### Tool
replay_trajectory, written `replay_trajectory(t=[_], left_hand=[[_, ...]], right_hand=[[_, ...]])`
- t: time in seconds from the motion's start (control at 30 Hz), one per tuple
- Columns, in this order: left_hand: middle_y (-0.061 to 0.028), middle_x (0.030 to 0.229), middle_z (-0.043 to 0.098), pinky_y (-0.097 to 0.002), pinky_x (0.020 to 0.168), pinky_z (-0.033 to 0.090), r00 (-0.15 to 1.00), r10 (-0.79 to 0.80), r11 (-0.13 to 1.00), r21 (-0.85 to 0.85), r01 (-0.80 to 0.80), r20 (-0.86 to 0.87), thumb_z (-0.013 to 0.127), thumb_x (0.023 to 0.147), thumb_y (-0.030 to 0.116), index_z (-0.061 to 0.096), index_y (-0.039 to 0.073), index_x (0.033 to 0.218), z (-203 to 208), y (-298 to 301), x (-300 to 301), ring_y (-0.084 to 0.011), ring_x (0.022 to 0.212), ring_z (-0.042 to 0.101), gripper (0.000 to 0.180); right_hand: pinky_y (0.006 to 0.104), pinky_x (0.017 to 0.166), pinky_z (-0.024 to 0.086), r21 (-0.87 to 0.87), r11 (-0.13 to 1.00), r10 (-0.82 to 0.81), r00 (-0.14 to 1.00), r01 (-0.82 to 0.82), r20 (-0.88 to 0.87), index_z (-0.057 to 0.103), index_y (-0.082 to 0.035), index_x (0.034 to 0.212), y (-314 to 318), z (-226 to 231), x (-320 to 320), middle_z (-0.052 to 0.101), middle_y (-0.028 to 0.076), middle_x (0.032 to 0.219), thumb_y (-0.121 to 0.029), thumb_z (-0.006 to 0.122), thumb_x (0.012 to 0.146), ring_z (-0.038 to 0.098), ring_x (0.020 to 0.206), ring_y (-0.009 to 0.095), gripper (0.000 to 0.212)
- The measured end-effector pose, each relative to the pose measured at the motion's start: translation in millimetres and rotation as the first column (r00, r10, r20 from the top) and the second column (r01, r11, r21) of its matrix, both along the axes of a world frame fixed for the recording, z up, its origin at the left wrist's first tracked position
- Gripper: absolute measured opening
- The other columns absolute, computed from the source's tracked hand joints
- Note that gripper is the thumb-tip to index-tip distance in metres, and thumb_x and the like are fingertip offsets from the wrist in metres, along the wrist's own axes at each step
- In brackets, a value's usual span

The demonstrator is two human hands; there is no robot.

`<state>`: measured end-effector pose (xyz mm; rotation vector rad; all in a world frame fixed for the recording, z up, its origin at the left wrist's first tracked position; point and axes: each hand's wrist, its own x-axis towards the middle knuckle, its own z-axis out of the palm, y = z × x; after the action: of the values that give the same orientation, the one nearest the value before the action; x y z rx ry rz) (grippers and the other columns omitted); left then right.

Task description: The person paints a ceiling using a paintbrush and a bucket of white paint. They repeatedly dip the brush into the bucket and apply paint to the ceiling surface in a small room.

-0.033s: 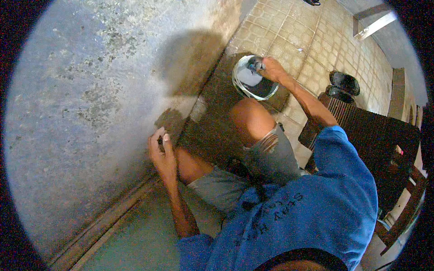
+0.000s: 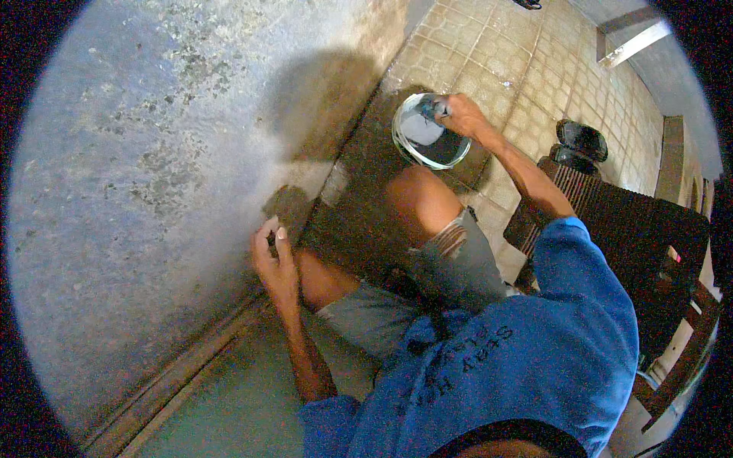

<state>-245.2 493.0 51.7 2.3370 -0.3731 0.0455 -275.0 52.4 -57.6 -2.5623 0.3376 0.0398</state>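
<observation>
A round whitish bucket [image 2: 446, 163] stands on the floor ahead, with pale grey-white liquid showing inside. At its far right rim, my right hand [image 2: 464, 117] is closed on a blue-grey paintbrush [image 2: 434, 108], which reaches over the bucket's opening; its details are blurred. My left hand [image 2: 276, 256] is beside my left knee, close to the wall [image 2: 137, 252]. Its fingers are loosely bent with thumb and forefinger apart, and I see nothing held in them. The fingertips look whitish. Whether they touch the wall I cannot tell.
The wall is patchy with peeling dark spots. Around the bucket lies a dark floor strip [image 2: 347, 217] beside beige tiles [image 2: 489, 57]. To the right are a dark ribbed wooden piece of furniture [image 2: 611, 221] and a black object [image 2: 582, 140]. A wooden ledge [image 2: 183, 355] runs lower left.
My right hand and forearm have shifted very slightly right with the paintbrush. My left hand has hardly moved.
</observation>
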Motion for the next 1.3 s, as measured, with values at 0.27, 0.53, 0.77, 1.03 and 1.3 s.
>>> replay_trajectory(t=[0.27, 0.53, 0.77, 1.03, 1.3], left_hand=[[-0.0144, 0.112, 0.063, -0.0362, 0.095, 0.042, 0.997, -0.025, 1.0, 0.016, 0.027, -0.07, 0.053, 0.093, 0.015, 0.059, 0.0, 0.112, -42.8, 6.9, -17.8, -0.027, 0.106, 0.058, 0.025], [-0.0189, 0.109, 0.062, -0.0394, 0.093, 0.044, 0.986, 0.165, 0.986, 0.007, -0.165, -0.03, 0.053, 0.093, 0.023, 0.062, 0.001, 0.11, -70.1, -3.8, -23.4, -0.0328, 0.103, 0.059, 0.028], [-0.0144, 0.109, 0.061, -0.0417, 0.096, 0.039, 0.957, 0.136, 0.99, -0.074, -0.121, 0.256, 0.056, 0.089, 0.017, 0.062, 0.003, 0.104, -34.0, 14.2, -15.4, -0.0327, 0.106, 0.054, 0.022], [-0.0224, 0.136, 0.039, -0.0504, 0.106, 0.026, 0.617, 0.325, 0.865, 0.038, -0.5, 0.717, 0.059, 0.088, 0.02, 0.05, 0.003, 0.126, 140.0, 14.5, -7.8, -0.0379, 0.126, 0.037, 0.042], [-0.0232, 0.148, 0.019, -0.0582, 0.109, 0.017, 0.439, 0.321, 0.674, 0.123, -0.728, 0.839, 0.041, 0.092, 0.055, 0.026, 0.003, 0.143, 149.1, 14.0, 20.9, -0.039, 0.138, 0.019, 0.074]], right_hand=[[0.0455, 0.073, 0.049, -0.018, 0.985, -0.16, 0.953, 0.17, 0.256, 0.065, -0.005, 0.095, 3.5, 67.4, -22.5, 0.065, 0.021, 0.083, -0.031, 0.062, 0.075, 0.063, 0.078, 0.038, 0.033], [0.0473, 0.08, 0.048, -0.149, 0.988, 0.006, 0.956, 0.039, 0.293, 0.058, -0.003, 0.114, 4.3, -61.9, -29.7, 0.061, 0.021, 0.097, -0.026, 0.058, 0.085, 0.058, 0.089, 0.039, 0.038], [0.0363, 0.071, 0.055, 0.983, -0.101, -0.706, 0.685, 0.155, -0.181, 0.058, -0.008, 0.113, -25.4, -19.2, -73.0, 0.064, 0.007, 0.1, -0.033, 0.058, 0.088, 0.065, 0.082, 0.019, 0.035], [0.0294, 0.071, 0.056, 0.919, -0.275, -0.824, 0.562, -0.283, -0.074, 0.057, -0.009, 0.114, -19.7, 49.4, -50.9, 0.065, 0.004, 0.103, -0.022, 0.06, 0.091, 0.064, 0.091, 0.014, 0.026], [0.0406, 0.087, 0.05, 0.835, -0.079, -0.655, 0.66, -0.544, 0.368, 0.054, -0.004, 0.113, -2.2, 206.2, 31.5, 0.06, 0.007, 0.109, -0.011, 0.065, 0.085, 0.058, 0.102, 0.022, 0.031]])
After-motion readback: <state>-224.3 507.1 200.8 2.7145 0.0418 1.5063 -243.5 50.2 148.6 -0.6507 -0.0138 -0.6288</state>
